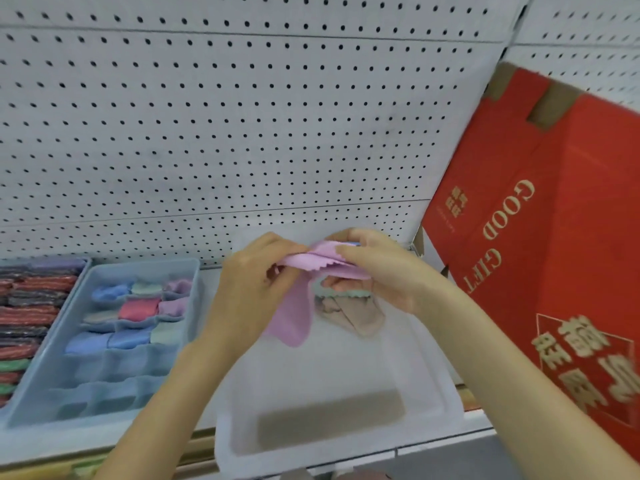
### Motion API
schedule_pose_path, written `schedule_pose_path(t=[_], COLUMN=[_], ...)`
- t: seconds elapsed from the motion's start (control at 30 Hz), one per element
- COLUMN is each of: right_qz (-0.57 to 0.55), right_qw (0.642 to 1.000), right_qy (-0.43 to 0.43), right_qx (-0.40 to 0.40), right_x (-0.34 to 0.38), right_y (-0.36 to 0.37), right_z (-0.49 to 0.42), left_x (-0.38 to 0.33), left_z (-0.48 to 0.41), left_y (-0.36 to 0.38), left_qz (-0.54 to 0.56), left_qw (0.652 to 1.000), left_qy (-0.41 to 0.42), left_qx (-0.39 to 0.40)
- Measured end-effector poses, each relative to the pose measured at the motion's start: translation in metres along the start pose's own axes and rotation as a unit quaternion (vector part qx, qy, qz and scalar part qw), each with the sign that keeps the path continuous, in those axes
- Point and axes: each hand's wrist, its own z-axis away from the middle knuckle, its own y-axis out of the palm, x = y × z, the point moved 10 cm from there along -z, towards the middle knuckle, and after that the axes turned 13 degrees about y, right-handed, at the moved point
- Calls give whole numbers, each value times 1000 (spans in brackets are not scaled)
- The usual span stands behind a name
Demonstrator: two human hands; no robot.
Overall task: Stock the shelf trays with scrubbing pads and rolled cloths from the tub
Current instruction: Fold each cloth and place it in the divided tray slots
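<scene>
Both hands pinched a pink cloth (294,317) above the translucent tub (332,372). The left hand (256,285) gripped its near edge and the right hand (381,271) its far edge. A beige cloth (356,315) hung beneath the right hand, apparently held by it too, though blur hid the grip. To the left, the blue tray (45,362) held rolled cloths (138,308) in its far compartments. Scrubbing pads (31,306) lay in rows beyond it. A red carton (554,220) leaned at right.

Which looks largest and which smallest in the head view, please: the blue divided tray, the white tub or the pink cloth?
1. white tub, though it sits nearer the camera, so the lead is unsure
2. blue divided tray
3. pink cloth, clearly smallest
</scene>
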Motion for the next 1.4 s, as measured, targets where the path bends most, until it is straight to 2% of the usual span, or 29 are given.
schedule_pose_path(t=[0.1,0.23,0.4,0.47,0.6,0.73,0.87,0.97,1.17,1.4], right_qz=[31,119,152,133,173,185,171,109,62,68], right_qw=[996,975,916,897,849,857,922,952,965,966], right_qy=[-53,-165,-316,-360,-438,-423,-319,-274,-250,-242], right_qx=[-71,-88,-197,-219,-242,-230,-141,-87,-41,-54], right_x=[8,16,26,30,40,43,37,33,33,42], right_y=[-8,-1,-9,-12,-8,-8,-4,-2,1,-7], right_z=[8,26,49,57,70,66,38,27,26,26], left_x=[21,17,18,18,18,23,21,21,21,35], left_z=[4,-1,3,5,8,13,13,16,22,24], left_y=[-11,-16,-17,-18,-25,-30,-29,-21,-16,-31], left_qz=[10,-30,53,71,93,136,135,144,176,235], left_qw=[994,996,991,989,983,973,978,978,976,950], left_qy=[-100,-87,-117,-123,-148,-166,-149,-150,-130,-193], left_qx=[-30,-13,-32,-40,-57,-86,-60,-10,17,-71])
